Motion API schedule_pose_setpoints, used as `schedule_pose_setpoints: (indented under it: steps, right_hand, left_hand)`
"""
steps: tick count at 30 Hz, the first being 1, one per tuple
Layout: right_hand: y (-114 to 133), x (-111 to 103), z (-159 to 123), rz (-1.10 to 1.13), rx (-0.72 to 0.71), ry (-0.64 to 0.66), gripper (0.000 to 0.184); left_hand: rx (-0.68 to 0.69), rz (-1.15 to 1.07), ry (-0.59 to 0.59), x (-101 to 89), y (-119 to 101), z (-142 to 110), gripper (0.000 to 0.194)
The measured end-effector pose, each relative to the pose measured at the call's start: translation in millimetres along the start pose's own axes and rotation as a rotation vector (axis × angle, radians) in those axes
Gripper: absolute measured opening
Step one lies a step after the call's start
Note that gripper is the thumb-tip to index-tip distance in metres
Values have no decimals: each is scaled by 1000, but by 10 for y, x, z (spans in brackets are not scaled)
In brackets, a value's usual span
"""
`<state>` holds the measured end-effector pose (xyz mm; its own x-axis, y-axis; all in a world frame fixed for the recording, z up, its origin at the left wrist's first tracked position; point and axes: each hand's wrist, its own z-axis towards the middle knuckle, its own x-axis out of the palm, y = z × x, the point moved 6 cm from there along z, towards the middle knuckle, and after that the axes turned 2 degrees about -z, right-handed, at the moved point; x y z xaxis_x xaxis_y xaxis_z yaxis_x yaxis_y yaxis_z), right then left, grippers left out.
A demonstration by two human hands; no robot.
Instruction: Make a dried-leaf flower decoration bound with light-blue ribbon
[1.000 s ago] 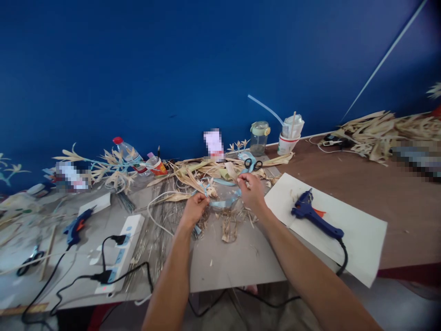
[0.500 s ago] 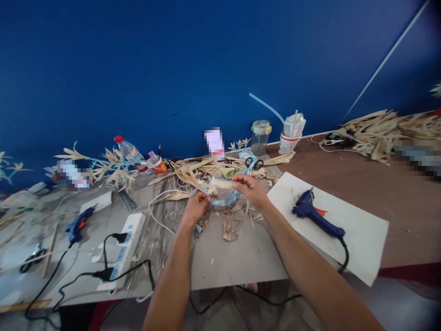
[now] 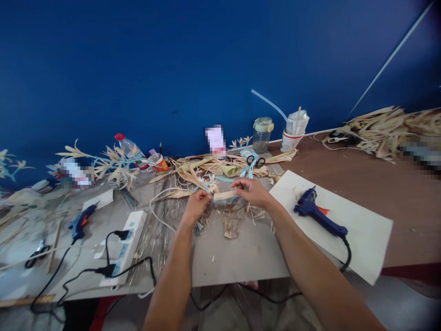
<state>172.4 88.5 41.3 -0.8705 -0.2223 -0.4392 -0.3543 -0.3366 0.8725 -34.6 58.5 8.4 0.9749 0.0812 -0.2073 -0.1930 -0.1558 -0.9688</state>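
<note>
My left hand (image 3: 197,205) pinches the blue-wrapped stem of a small corn husk flower (image 3: 211,184), whose pale petals stand up above the fingertips. From the right, my right hand (image 3: 253,192) grips the end of a pale husk strip (image 3: 223,195) between thumb and fingers. The strip lies level between both hands, its left end close to my left fingertips. Light blue ribbon (image 3: 225,201) shows partly behind and below it. Dry husk scraps (image 3: 230,225) lie on the grey board (image 3: 237,262) beneath.
A blue glue gun (image 3: 319,216) rests on white card (image 3: 368,230) at right. Another glue gun (image 3: 81,223), scissors (image 3: 37,255) and a power strip (image 3: 127,248) with cords lie left. Behind are husks (image 3: 193,163), black-handled scissors (image 3: 255,161), a jar (image 3: 262,135) and a cup (image 3: 292,140).
The husk strip has come down a little, now covering much of the blue ribbon between my hands. My right hand has shifted slightly lower; my left hand keeps its hold.
</note>
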Motion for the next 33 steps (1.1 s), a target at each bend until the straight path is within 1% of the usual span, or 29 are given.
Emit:
schedule_pose_setpoints:
  steps: [5, 7, 8, 9, 11, 12, 14, 15, 17, 18, 19, 21, 23, 24, 25, 27, 30, 33]
  right_hand:
    - [18, 36, -17, -55, 3, 66, 20]
    - [12, 32, -9, -87, -15, 59, 18]
    - [0, 12, 0, -87, -23, 32, 19]
    - [-22, -31, 10, -75, -22, -27, 20]
    - [-87, -171, 16, -59, 3, -227, 26]
    - [-121, -252, 4, -86, 27, -348, 30]
    - [-159, -385, -46, -220, 89, -560, 36]
    - [-158, -424, -73, -300, 115, -633, 39]
    - [-121, -451, -113, -394, 121, -705, 40]
    - [-96, -439, -118, -381, 94, -700, 39]
    - [-75, -413, -112, -335, 56, -667, 37]
    - [-60, -328, -75, -201, -1, -541, 31]
    - [-84, -233, -33, -90, -3, -401, 26]
    - [-101, -201, -18, -60, 7, -357, 25]
    - [-113, -181, -10, -45, 14, -336, 26]
    - [-105, -167, -6, -49, -2, -339, 29]
    - [-6, -130, -18, -90, -103, -337, 33]
    - [86, -68, -36, -112, -186, -319, 31]
  left_hand:
    - [-8, 0, 0, 10, -38, -21, 21]
    - [-4, -9, -4, 1, -43, -18, 22]
    - [-4, -17, -11, -9, -41, -14, 23]
    - [0, -27, -23, -23, -39, -9, 23]
    - [16, -41, -49, -54, -38, -1, 25]
    - [23, -42, -50, -61, -37, 1, 25]
    - [30, -35, -26, -55, -35, 3, 26]
    - [28, -35, -14, -50, -32, 2, 27]
    - [30, -49, -22, -62, -33, 2, 27]
    - [35, -64, -46, -82, -36, 4, 27]
    - [41, -82, -73, -107, -40, 7, 28]
    - [45, -117, -102, -147, -44, 16, 29]
    - [40, -141, -95, -165, -48, 24, 30]
    - [36, -149, -86, -169, -52, 26, 31]
    - [32, -155, -75, -169, -57, 25, 31]
    - [26, -158, -42, -153, -69, 16, 31]
    - [24, -140, 10, -113, -83, -2, 29]
    - [28, -124, -3, -113, -87, -6, 29]
